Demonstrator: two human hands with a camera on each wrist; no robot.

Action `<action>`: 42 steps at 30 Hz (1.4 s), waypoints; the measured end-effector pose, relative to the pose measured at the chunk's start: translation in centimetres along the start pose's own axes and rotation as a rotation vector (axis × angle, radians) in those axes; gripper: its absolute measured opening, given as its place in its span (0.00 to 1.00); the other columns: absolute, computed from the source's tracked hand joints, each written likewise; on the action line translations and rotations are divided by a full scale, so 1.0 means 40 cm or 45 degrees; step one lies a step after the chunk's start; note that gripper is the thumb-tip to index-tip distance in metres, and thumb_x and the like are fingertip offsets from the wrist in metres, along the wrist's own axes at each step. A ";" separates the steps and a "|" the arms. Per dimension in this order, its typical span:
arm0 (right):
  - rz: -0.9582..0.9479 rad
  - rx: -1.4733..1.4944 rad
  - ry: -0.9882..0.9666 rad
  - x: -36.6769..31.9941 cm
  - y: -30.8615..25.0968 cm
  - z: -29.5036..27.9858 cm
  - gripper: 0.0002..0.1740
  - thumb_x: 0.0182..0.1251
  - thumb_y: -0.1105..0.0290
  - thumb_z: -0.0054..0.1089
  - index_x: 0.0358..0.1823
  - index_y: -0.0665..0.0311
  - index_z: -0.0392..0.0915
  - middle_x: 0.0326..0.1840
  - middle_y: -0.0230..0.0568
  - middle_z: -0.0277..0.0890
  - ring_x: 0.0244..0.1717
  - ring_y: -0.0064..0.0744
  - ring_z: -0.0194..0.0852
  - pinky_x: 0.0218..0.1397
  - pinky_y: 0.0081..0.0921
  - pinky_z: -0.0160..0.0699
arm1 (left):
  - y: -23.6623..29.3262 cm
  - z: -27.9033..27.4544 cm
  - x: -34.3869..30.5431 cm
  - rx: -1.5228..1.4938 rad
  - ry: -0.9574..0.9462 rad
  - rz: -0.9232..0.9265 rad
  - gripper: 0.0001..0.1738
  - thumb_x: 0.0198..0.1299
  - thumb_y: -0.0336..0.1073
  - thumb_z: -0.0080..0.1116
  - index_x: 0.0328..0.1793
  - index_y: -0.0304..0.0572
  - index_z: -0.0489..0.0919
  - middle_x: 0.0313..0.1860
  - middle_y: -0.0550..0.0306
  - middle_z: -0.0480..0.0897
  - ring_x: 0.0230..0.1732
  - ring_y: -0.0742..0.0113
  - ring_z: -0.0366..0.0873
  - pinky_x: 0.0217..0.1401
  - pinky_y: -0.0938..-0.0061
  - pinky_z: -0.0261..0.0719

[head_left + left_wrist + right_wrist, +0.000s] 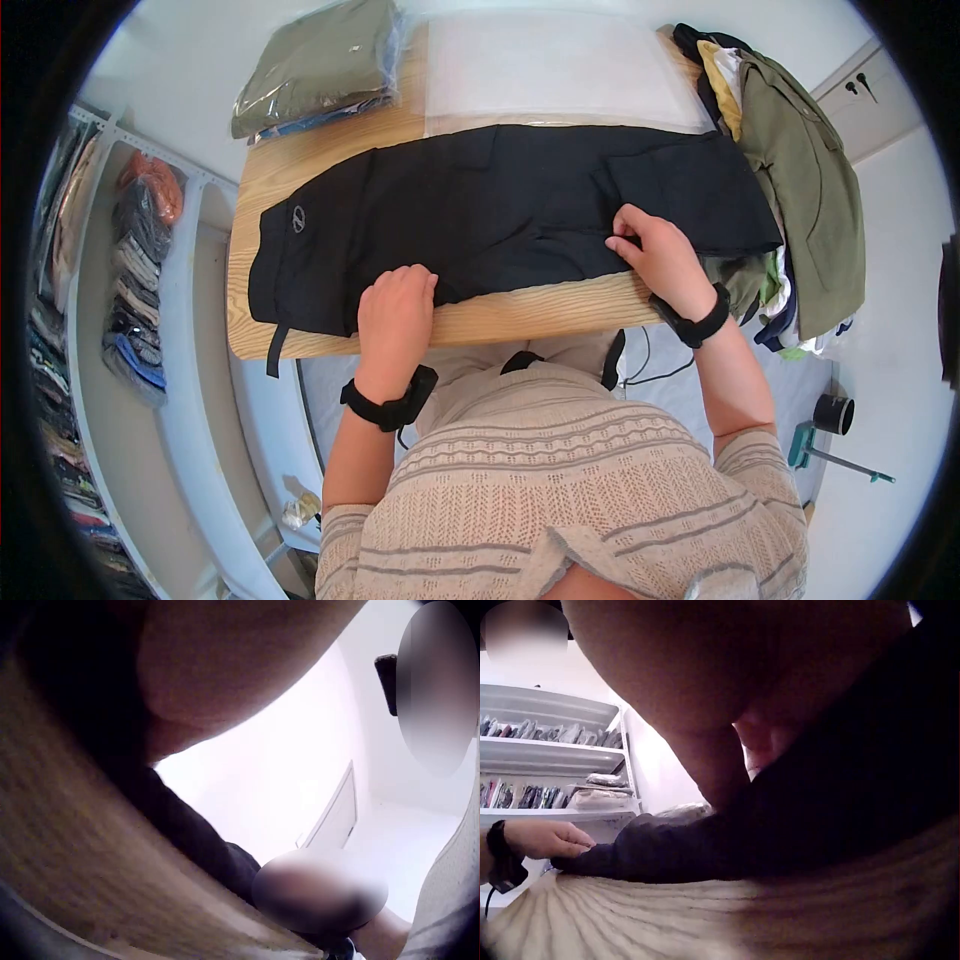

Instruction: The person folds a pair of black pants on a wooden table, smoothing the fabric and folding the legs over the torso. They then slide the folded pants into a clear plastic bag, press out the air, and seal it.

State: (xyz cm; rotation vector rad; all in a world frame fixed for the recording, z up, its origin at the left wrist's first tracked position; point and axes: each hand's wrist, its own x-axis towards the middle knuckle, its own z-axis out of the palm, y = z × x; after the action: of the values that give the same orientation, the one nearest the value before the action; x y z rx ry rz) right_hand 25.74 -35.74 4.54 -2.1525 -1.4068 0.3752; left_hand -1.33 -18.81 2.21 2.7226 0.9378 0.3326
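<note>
Shelving [172,300] of pale panels stands along the person's left, packed with bagged and folded goods. Beside it is a wooden table [540,312], its near edge running just in front of the body.

Across the table lies a black garment [440,215], spread flat and lengthwise, its near edge at the table's front and one layer lying over another at its right end. Both hands are at its near side, well apart, with most of the cloth stretching between them and away beyond them.

Against the right end of the table hangs a heap of clothes [800,180], olive uppermost, with yellow, white and green showing. A stack of clear plastic sheets [560,70] lies just beyond the garment, and left of that sits a bagged olive bundle [320,65].

The right hand [665,255] has thumb and forefinger nearly together, pinching a small bit of cloth beside the layered part; creases run leftward from the fingertips. The left hand [395,318] rests on the near edge toward the other end, fingers close together; whether it pinches the cloth, I cannot tell.

Each wrist wears a black band. Smallest are a dark strap [275,352] hanging past the table edge at the garment's left end and a grey oval emblem [299,219] above it.
</note>
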 end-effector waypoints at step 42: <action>-0.429 -0.151 -0.106 -0.008 0.114 -0.090 0.22 0.56 0.80 0.59 0.54 0.57 0.78 0.56 0.45 0.78 0.64 0.48 0.70 0.64 0.38 0.71 | 0.174 0.088 0.056 -0.249 -0.218 0.558 0.27 0.61 0.41 0.59 0.69 0.58 0.73 0.75 0.52 0.62 0.78 0.49 0.51 0.74 0.40 0.48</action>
State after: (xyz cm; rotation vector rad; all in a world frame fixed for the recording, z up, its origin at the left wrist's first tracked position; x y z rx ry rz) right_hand 30.85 -38.46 4.84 -1.9574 -1.8433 0.2607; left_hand 5.40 -23.26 1.27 2.6965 0.2433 0.2458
